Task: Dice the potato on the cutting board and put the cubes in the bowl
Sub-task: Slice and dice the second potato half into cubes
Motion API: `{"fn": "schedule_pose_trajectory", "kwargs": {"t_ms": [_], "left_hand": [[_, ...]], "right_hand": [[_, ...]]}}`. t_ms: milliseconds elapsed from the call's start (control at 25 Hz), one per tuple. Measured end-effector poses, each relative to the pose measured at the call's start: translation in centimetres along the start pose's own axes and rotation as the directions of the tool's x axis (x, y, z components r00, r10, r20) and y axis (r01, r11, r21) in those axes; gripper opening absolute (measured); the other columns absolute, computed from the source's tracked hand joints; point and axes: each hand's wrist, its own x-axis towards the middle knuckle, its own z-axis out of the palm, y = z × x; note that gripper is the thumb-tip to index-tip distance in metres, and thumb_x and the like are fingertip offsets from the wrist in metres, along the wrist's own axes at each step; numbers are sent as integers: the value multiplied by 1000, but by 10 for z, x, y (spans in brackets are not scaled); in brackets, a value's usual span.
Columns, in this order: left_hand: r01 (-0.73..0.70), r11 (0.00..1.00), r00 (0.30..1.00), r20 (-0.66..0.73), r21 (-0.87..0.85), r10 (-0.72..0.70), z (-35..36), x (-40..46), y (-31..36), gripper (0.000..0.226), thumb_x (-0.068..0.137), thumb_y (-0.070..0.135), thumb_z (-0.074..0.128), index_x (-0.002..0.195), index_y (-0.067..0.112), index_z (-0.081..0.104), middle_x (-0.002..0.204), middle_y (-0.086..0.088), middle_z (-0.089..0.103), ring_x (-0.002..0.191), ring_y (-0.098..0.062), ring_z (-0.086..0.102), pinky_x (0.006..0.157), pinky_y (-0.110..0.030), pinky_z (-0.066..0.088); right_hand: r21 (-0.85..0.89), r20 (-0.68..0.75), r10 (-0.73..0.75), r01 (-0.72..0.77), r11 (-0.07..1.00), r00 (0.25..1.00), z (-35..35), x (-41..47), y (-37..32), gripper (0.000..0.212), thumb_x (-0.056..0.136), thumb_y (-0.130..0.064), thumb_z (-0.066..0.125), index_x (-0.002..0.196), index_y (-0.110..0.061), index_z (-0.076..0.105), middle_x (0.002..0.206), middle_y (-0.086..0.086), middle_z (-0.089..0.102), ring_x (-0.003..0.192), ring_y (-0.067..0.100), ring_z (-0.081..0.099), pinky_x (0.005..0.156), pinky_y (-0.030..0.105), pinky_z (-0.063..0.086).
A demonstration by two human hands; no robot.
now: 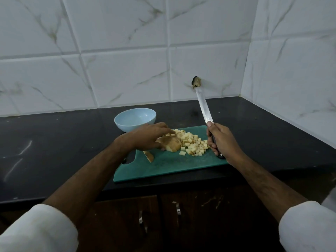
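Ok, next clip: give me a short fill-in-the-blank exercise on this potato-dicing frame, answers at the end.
1. The knife is gripped by the ____ hand, blade raised and pointing away from the person.
2. The blue bowl holds ____ potato cubes.
3. The diced cubes lie piled on the ____ cutting board.
4. The left hand rests on the uncut potato piece, ____ of the cubes.

Answers: right; no; green; left

Left hand on potato; right hand grips raised knife.
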Motion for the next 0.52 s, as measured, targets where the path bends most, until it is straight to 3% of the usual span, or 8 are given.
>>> {"fn": "schedule_pose_trajectory", "kwargs": {"t_ms": [120, 200, 320, 520], "left_hand": [[-25, 991, 973, -231, -129, -6, 1, -37, -6, 37, 94, 21, 66, 130, 28, 60, 121, 11, 57, 105, -4, 58, 90, -31, 45], [-31, 977, 973, -232, -210, -19, 5, -64, -13, 23, 93, 14, 66, 114, 24, 69, 107, 14, 63, 98, -2, 61, 86, -25, 50], [-15, 976, 979, -200, -217, -29, 15, -86, -18, 10, 89, 24, 74, 98, 27, 73, 95, 17, 64, 88, -1, 63, 75, -15, 47], [-34, 974, 968, -251, -225, -24, 22, -89, -14, 13, 86, 35, 76, 92, 27, 68, 90, 20, 63, 86, 1, 61, 73, -12, 44]], "right_hand": [[-10, 6, -9, 9, 1000, 1000, 0, 0, 0, 40, 108, -41, 42, 83, -10, 50, 53, 3, 38, 39, 16, 31, 37, 24, 30], [-14, 15, -12, 12, 1000, 1000, 1, 1, 1, 40, 108, -40, 42, 83, -10, 51, 54, 4, 38, 39, 15, 31, 37, 24, 30], [-19, 11, -11, 12, 1000, 1000, 2, 0, 0, 40, 108, -40, 43, 83, -10, 51, 53, 3, 39, 39, 15, 32, 37, 24, 31], [-35, 16, -27, 28, 999, 1000, 3, -2, 0, 41, 108, -40, 43, 82, -9, 50, 52, 3, 40, 38, 15, 32, 37, 24, 32]]}}
